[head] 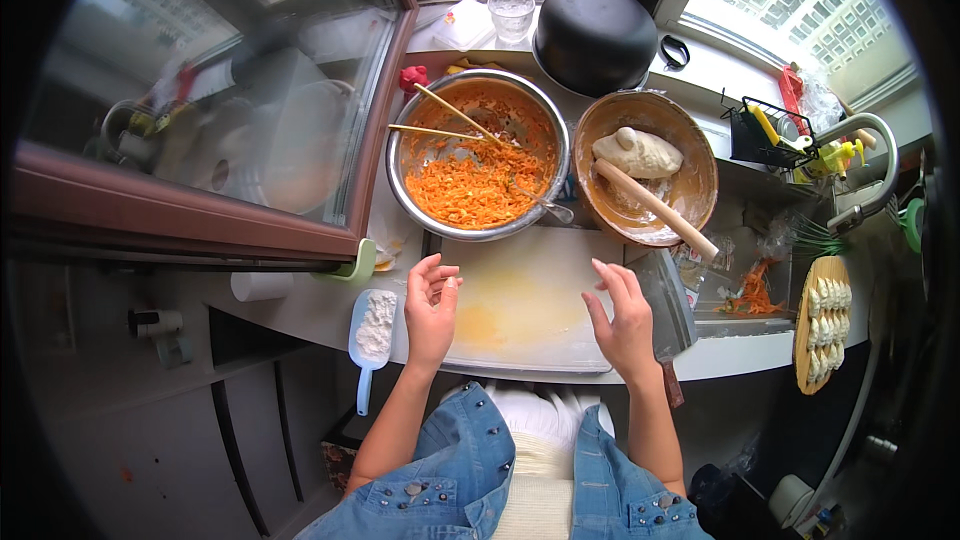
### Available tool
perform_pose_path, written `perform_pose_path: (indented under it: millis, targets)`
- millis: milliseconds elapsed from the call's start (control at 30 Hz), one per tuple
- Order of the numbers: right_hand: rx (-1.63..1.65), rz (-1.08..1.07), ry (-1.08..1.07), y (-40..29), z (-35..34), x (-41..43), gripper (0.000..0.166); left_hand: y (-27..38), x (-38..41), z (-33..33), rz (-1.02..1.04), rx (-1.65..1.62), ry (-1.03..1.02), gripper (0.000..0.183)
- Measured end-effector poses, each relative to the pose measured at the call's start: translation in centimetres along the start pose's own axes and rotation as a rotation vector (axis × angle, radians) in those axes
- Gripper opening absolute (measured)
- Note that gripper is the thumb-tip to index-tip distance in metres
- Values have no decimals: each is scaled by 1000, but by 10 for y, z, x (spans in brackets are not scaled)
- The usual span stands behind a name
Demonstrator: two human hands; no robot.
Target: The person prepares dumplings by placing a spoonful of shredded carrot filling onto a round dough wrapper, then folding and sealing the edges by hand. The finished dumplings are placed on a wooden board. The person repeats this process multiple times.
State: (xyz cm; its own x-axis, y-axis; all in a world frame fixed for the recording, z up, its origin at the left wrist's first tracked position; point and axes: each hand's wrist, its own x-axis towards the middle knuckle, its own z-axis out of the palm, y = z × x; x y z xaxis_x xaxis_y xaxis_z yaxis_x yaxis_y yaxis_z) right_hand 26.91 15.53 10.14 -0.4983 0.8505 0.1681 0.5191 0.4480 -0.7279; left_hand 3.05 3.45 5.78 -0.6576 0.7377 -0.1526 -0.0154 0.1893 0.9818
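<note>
My left hand [433, 309] hovers over the left side of a pale cutting board [525, 300] with yellow stains, fingers loosely curled and empty. Over the board's right side is my right hand [624, 315], also empty, its fingers apart. Behind the board, a steel bowl [393, 187] holds shredded orange filling [472, 187], wooden chopsticks [442, 132] and a metal spoon [553, 208]. Right of it, a brown bowl [709, 165] contains a lump of dough [641, 152], and a wooden rolling pin [660, 210] leans over its rim. A blue scoop [363, 382] of white flour [376, 324] lies beside my left hand.
A cleaver [673, 315] lies right of the board, by a sink with orange scraps [757, 289]. Farther right, a wooden board [802, 337] carries several dumplings [825, 326]. An open window frame [225, 221] juts in from the left. A black pot [596, 37] stands behind the bowls.
</note>
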Motion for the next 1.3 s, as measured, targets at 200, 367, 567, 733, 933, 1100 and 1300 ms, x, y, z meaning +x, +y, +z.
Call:
perform_pose_path:
  millis: [200, 367, 567, 733, 933, 1100, 1300]
  targets:
    - [-68, 36, 117, 5, 22, 35, 28, -25, -20, -40, -95, 109, 32, 33]
    - [-408, 1, 329, 63, -9, 92, 17, -39, -33, -53, -190, 134, 20, 33]
    - [-574, 215, 69, 120, 13, 199, 32, -22, -23, -24, -148, 104, -8, 31]
    - [-592, 175, 45, 140, 26, 221, 35, -19, -33, -24, -160, 185, -32, 33]
    - [-242, 422, 10, 166, -10, 221, 28, -31, -39, -21, -240, 45, 67, 31]
    - [-622, -39, -338, 158, -11, 217, 73, -21, -35, -2, -241, 47, -6, 32]
    - [-870, -2, -537, 145, 0, 235, 72, -12, -44, 6, -216, 159, -42, 35]
